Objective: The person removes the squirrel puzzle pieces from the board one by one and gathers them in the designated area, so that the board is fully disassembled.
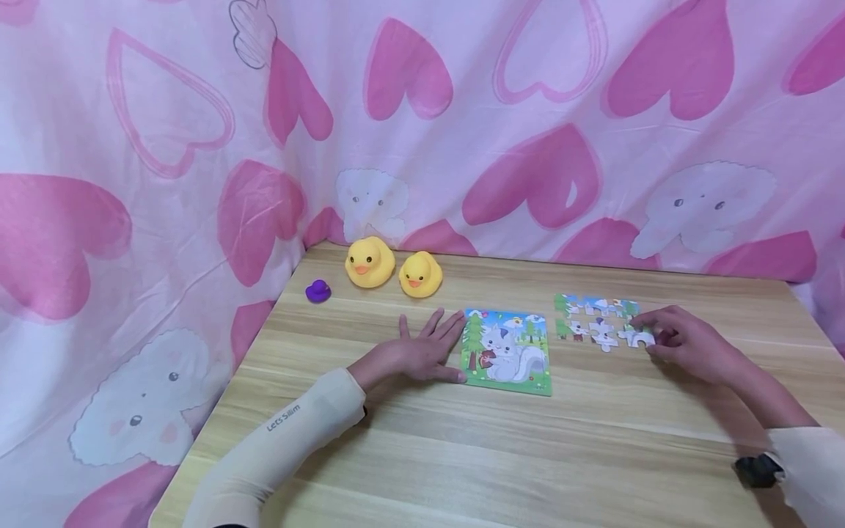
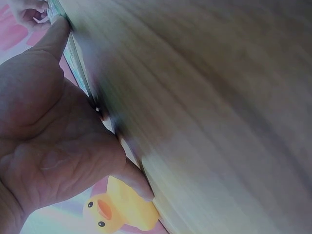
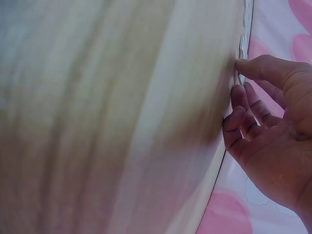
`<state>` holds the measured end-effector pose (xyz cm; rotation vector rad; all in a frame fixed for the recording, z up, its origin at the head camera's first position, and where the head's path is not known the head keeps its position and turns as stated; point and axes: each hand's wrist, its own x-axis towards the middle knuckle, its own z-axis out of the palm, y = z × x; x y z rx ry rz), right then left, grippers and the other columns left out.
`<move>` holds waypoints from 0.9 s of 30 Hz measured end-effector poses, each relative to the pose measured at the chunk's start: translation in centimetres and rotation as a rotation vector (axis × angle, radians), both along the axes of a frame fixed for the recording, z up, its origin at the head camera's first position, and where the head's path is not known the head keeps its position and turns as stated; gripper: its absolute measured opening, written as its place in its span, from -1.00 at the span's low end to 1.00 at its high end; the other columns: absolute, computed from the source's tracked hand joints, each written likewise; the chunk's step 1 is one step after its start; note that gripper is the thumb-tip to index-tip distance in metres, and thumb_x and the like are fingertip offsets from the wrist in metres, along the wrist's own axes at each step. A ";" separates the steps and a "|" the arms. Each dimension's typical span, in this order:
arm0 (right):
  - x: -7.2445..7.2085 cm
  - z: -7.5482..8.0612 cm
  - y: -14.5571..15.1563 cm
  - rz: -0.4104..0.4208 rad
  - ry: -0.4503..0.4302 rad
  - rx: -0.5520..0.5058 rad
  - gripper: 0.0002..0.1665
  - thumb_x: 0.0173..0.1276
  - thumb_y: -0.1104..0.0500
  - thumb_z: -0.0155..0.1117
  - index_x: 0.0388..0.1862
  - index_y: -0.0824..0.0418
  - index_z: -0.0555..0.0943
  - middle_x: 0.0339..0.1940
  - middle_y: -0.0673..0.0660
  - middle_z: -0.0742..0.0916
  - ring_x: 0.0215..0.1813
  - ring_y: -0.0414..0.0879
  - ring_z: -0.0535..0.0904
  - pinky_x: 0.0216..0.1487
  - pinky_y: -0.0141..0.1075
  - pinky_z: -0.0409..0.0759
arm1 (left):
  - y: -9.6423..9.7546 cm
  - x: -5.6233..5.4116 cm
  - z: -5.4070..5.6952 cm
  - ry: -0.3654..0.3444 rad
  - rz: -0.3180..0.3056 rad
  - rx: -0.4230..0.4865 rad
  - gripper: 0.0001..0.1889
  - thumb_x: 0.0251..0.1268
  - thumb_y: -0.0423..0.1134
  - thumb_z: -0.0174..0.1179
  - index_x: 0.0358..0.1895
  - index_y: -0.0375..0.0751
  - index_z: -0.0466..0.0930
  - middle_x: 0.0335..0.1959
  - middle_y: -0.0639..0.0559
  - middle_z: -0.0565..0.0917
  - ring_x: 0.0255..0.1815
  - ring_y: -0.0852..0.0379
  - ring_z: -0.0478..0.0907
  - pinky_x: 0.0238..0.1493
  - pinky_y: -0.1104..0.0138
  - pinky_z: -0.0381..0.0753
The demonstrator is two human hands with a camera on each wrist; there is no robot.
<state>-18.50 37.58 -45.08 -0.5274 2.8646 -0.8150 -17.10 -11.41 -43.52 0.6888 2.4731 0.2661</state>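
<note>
Some risk of knocking puzzle pieces askew on the bench, right of the squirrel picture, by tugging the end piece pinched in the right hand, or of skewing the picture by pushing with the left hand, spread against its edge.

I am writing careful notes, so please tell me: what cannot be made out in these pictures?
Head view: part of rightmost puzzle piece, behind the right grip.
Head view: right sleeve, cut by the frame edge.
Left wrist view: drawing on squirrel card, unreadable from shallow angle.
</note>
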 end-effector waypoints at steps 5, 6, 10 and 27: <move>0.0 0.1 0.1 -0.005 -0.019 0.020 -0.44 0.34 0.34 0.47 0.33 0.17 0.65 0.16 0.28 0.64 -0.19 -0.32 0.49 -0.26 -0.43 0.59 | 0.1 -0.1 0.0 0.004 0.000 -0.004 0.16 0.42 0.50 0.06 0.75 0.14 -0.51 0.79 0.18 -0.49 0.80 -0.08 -0.60 0.44 -0.62 -0.57; 0.0 0.1 0.0 -0.008 -0.016 0.022 -0.44 0.34 0.34 0.48 0.33 0.16 0.66 0.16 0.28 0.65 -0.19 -0.31 0.50 -0.26 -0.43 0.59 | 0.1 -0.1 0.0 0.005 0.000 -0.004 0.16 0.42 0.50 0.05 0.75 0.14 -0.51 0.79 0.18 -0.49 0.80 -0.07 -0.59 0.45 -0.62 -0.57; 0.1 0.2 0.0 0.000 -0.009 0.023 -0.42 0.34 0.33 0.49 0.34 0.16 0.65 0.19 0.31 0.64 -0.17 -0.27 0.50 -0.27 -0.43 0.57 | 0.2 -0.1 0.1 0.007 -0.003 -0.003 0.16 0.42 0.50 0.05 0.75 0.13 -0.51 0.79 0.18 -0.50 0.80 -0.08 -0.60 0.44 -0.63 -0.56; 0.5 -0.1 -2.6 0.076 0.104 -0.104 -0.45 0.33 0.30 0.53 0.30 0.18 0.66 0.09 0.21 0.61 -0.33 -0.29 0.45 -0.43 -0.39 0.50 | 0.1 0.0 0.1 -0.006 0.001 -0.002 0.17 0.42 0.48 0.07 0.75 0.13 -0.52 0.79 0.19 -0.51 0.80 -0.09 -0.61 0.42 -0.63 -0.58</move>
